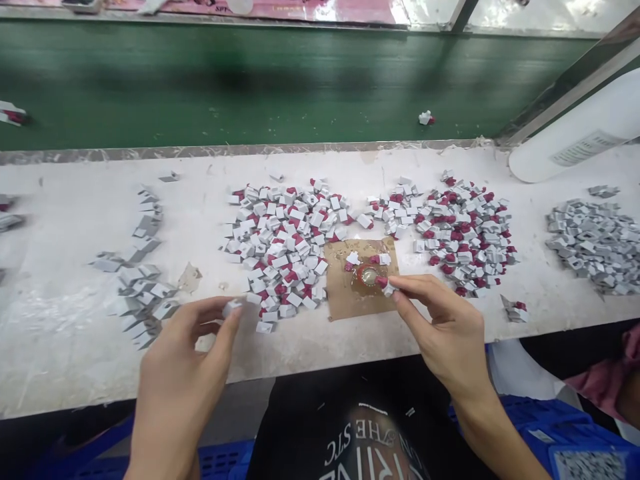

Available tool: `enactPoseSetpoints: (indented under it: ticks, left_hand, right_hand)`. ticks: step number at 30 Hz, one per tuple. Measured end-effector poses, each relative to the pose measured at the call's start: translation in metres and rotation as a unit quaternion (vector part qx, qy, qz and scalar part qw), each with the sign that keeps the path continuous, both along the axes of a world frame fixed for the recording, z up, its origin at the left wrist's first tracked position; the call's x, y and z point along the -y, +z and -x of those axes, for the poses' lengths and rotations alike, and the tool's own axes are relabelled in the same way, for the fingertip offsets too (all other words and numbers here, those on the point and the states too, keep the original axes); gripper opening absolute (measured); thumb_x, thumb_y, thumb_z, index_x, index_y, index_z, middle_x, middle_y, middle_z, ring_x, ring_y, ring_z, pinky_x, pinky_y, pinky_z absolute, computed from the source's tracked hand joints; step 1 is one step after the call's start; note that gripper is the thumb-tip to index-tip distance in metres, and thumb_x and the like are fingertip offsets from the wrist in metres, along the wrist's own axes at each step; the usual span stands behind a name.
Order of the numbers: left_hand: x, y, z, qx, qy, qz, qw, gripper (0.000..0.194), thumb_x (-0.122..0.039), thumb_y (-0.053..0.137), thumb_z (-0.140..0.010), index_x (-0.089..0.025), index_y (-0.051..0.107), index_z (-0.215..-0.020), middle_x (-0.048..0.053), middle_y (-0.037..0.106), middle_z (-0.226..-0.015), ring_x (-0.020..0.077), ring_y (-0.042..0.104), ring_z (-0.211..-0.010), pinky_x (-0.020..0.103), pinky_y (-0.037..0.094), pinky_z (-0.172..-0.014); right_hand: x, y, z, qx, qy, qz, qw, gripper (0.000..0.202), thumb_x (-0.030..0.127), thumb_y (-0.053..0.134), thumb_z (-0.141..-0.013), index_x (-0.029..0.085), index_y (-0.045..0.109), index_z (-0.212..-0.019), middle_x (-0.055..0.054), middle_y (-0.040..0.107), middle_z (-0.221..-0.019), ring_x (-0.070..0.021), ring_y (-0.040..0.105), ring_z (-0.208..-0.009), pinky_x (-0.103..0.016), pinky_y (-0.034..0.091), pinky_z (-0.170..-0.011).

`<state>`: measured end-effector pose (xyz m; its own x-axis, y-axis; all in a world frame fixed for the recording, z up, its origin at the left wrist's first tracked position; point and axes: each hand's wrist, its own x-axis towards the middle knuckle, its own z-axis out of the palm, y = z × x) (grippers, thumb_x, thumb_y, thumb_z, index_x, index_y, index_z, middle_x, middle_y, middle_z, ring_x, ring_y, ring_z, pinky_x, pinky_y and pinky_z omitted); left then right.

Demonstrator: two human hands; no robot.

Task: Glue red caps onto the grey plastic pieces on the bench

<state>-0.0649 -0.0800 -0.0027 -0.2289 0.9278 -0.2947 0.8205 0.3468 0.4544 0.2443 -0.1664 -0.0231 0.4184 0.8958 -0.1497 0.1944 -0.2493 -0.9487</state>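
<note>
black shirt [295,427], curled left fingers [229,333] pinching block [232,307], extended right fingers [415,285] pinching bicoloured piece [387,289]

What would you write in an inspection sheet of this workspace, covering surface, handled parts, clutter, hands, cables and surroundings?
Surface: long whitish worktable, stained; brown rectangular sheet on it has a glossy, wet-looking patch.
Job's things: small light-grey plastic-looking piece in the left hand; small grey-and-dark-red piece in the right hand; left mixed grey-and-dark-red pile; right mixed grey-and-dark-red pile.
Clutter: torn beige scrap, left of the sheet.
Hands: both pinch their pieces between thumb and fingers.
Cables: nothing seen.
Surroundings: flat green band behind the table; white cylindrical container at right; blue plastic crates below.
</note>
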Motion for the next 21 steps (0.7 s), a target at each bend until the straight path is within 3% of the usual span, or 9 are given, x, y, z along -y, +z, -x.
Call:
enactPoseSetpoints:
  ticks: [3, 5, 8, 10, 15, 21]
  left_hand:
    - [0.002, 0.005, -0.029, 0.119, 0.035, -0.056, 0.991, 0.038, -0.056, 0.093, -0.094, -0.029, 0.084, -0.120, 0.001, 0.087, -0.103, 0.0278, 0.086, -0.098, 0.037, 0.070, -0.079]
    - [0.002, 0.005, -0.057, 0.257, -0.002, -0.032, 0.966, 0.034, -0.048, 0.097, -0.094, -0.028, 0.086, -0.119, 0.001, 0.088, -0.098, 0.0229, 0.086, -0.090, 0.032, 0.072, -0.079]
    - [-0.002, 0.004, -0.101, 0.451, -0.058, 0.084, 0.887, 0.021, -0.038, 0.093, -0.101, -0.026, 0.087, -0.116, 0.003, 0.090, -0.101, 0.0198, 0.088, -0.092, 0.027, 0.074, -0.082]
    - [-0.004, 0.003, -0.123, 0.531, -0.064, 0.131, 0.835, 0.014, -0.034, 0.090, -0.104, -0.025, 0.087, -0.115, 0.004, 0.091, -0.107, 0.0196, 0.089, -0.099, 0.026, 0.075, -0.090]
    - [-0.006, 0.001, -0.143, 0.611, -0.054, 0.163, 0.773, 0.008, -0.029, 0.090, -0.106, -0.023, 0.089, -0.113, 0.005, 0.090, -0.112, 0.0196, 0.089, -0.107, 0.030, 0.076, -0.101]
    - [-0.006, -0.004, -0.142, 0.625, -0.070, 0.177, 0.757, 0.010, -0.030, 0.089, -0.108, -0.023, 0.088, -0.116, 0.005, 0.087, -0.113, 0.0210, 0.087, -0.112, 0.035, 0.075, -0.106]
  right_hand:
    - [0.001, 0.003, -0.003, -0.099, -0.033, 0.005, 0.995, 0.026, 0.021, 0.086, -0.107, 0.040, 0.096, -0.122, 0.000, 0.092, -0.117, -0.0206, 0.087, -0.109, -0.032, 0.073, -0.094]
    - [-0.001, 0.005, -0.005, -0.167, -0.041, 0.005, 0.985, 0.024, 0.025, 0.090, -0.106, 0.041, 0.096, -0.122, 0.000, 0.093, -0.119, -0.0215, 0.088, -0.111, -0.032, 0.073, -0.096]
    - [-0.005, 0.008, -0.005, -0.244, -0.046, 0.002, 0.969, 0.017, 0.033, 0.093, -0.105, 0.040, 0.097, -0.120, -0.002, 0.094, -0.119, -0.0246, 0.090, -0.113, -0.038, 0.074, -0.104]
    - [-0.007, 0.010, -0.005, -0.268, -0.047, -0.002, 0.962, 0.014, 0.037, 0.094, -0.104, 0.039, 0.098, -0.118, -0.003, 0.094, -0.116, -0.0259, 0.090, -0.110, -0.041, 0.074, -0.104]
    - [-0.004, 0.009, -0.008, -0.264, -0.055, -0.007, 0.963, 0.016, 0.036, 0.095, -0.104, 0.039, 0.098, -0.120, -0.003, 0.092, -0.117, -0.0231, 0.088, -0.110, -0.034, 0.073, -0.095]
    - [-0.003, 0.008, -0.008, -0.231, -0.025, -0.022, 0.972, 0.020, 0.027, 0.088, -0.109, 0.039, 0.097, -0.122, -0.003, 0.091, -0.116, -0.0206, 0.086, -0.110, -0.031, 0.071, -0.097]
